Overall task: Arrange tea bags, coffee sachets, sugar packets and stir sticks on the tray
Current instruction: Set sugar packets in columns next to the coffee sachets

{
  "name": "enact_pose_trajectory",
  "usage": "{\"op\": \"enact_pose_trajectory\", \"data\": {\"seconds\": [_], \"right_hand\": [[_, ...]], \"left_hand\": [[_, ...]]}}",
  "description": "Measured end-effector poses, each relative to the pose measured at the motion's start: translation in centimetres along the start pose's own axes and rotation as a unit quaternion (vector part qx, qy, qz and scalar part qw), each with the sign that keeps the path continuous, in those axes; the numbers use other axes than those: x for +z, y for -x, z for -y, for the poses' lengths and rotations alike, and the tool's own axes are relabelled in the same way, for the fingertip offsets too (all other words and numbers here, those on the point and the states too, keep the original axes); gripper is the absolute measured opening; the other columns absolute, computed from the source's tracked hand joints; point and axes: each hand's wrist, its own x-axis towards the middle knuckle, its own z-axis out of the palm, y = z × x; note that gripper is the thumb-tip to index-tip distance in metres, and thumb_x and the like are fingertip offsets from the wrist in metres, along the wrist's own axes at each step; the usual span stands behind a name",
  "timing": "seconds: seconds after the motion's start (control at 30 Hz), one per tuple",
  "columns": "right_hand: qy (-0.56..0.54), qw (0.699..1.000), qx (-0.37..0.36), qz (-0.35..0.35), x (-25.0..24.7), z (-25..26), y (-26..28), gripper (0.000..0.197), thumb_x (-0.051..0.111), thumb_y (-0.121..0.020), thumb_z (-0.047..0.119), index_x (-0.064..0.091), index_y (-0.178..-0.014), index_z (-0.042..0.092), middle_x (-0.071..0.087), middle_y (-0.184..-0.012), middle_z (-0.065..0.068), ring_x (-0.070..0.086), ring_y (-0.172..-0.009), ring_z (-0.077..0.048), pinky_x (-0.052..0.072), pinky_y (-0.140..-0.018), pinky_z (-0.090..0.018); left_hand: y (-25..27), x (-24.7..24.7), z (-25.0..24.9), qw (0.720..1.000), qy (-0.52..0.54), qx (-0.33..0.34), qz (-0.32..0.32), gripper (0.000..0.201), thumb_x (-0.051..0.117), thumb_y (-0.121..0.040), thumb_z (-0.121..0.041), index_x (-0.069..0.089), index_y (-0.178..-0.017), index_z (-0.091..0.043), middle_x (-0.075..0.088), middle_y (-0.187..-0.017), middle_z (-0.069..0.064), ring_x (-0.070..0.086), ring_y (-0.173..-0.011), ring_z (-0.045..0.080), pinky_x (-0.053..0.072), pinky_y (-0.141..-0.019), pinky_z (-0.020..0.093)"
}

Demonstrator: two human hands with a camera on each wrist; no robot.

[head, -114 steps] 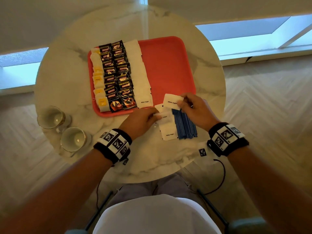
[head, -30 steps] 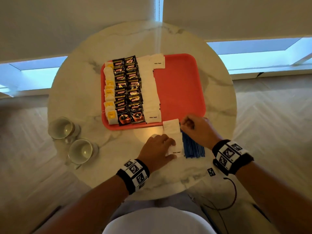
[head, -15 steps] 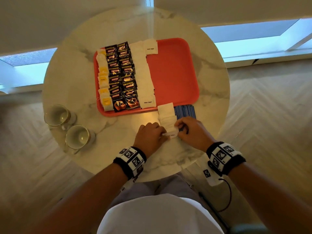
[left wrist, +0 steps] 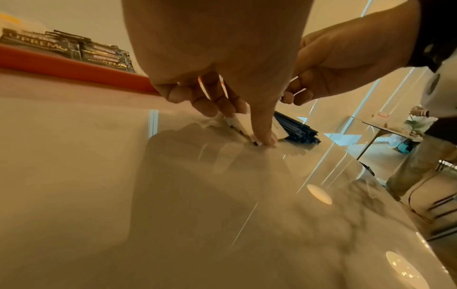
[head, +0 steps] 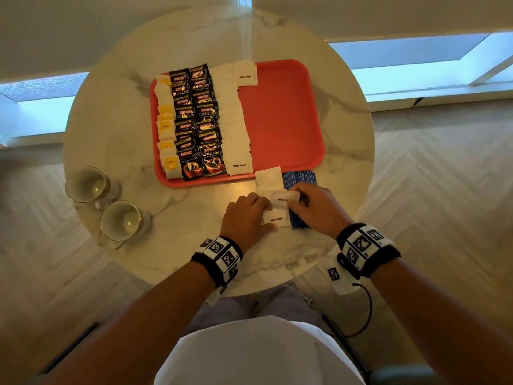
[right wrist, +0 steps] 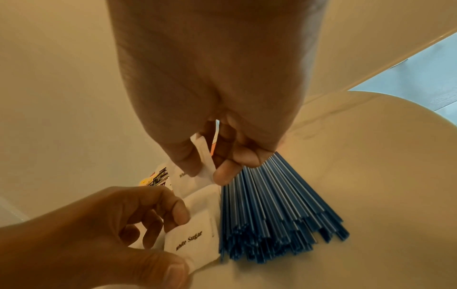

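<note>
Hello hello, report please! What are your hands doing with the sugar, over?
Right hand pinching one sugar packet. Left hand holding sugar pile on table. Stir sticks beside pile, off tray. Nothing blocking.

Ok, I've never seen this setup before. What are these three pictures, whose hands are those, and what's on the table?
There is no machine here: a person works with bare hands, with marker bands on the wrists. The big picture is from a camera on the head, looking down. The other two come from cameras on each wrist, looking along the fingers.

On the round table sits a red tray holding rows of tea bags, coffee sachets and sugar packets. Beside the tray lie blue stir sticks and a loose stack of packets. Two glasses stand at the left.

The right hand pinches one packet. The left hand grips the stack's nearest packet.
</note>
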Motion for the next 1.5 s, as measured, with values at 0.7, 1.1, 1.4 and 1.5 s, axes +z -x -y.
{"op": "enact_pose_trajectory", "data": {"seconds": [0.7,1.1,1.4,1.5], "right_hand": [[-0.007,0.999,-0.036,-0.014,-4.5,3.4,-9.2,0.025,0.061,-0.098,0.019,0.061,-0.122,0.021,0.061,-0.088,0.018,0.056,-0.071,0.01,0.042,-0.059,-0.003],[0.096,0.992,-0.048,-0.071,-6.5,4.9,-27.5,0.028,0.064,-0.093,0.016,0.066,-0.12,0.021,0.067,-0.094,0.0,0.055,-0.077,-0.006,0.034,-0.061,0.003],[0.064,0.996,-0.028,-0.06,-5.0,3.8,-32.4,0.025,0.069,-0.088,0.009,0.067,-0.113,0.011,0.055,-0.072,0.011,0.052,-0.063,0.006,0.037,-0.063,0.002],[0.04,0.996,-0.031,-0.071,-5.0,4.0,-32.3,0.022,0.07,-0.088,0.011,0.064,-0.108,0.01,0.063,-0.075,0.005,0.053,-0.061,0.009,0.038,-0.06,-0.001]], "left_hand": [[-3.9,-9.3,2.2,0.979,0.199,0.004,-0.049,0.02,0.063,-0.096,-0.027,0.059,-0.114,-0.019,0.063,-0.106,-0.007,0.059,-0.083,0.001,0.046,-0.067,0.007],[-13.8,-15.4,6.7,0.968,0.197,0.024,-0.155,0.017,0.06,-0.098,-0.016,0.062,-0.114,-0.013,0.065,-0.113,-0.002,0.061,-0.091,0.005,0.043,-0.072,0.0],[-16.9,-14.6,8.2,0.97,0.195,0.016,-0.147,0.018,0.06,-0.098,-0.018,0.063,-0.116,-0.016,0.067,-0.113,-0.001,0.064,-0.093,0.007,0.044,-0.073,0.001],[-17.6,-14.6,8.3,0.97,0.19,0.017,-0.148,0.019,0.06,-0.098,-0.016,0.063,-0.116,-0.014,0.065,-0.112,-0.002,0.06,-0.091,0.005,0.04,-0.073,-0.004]]}}
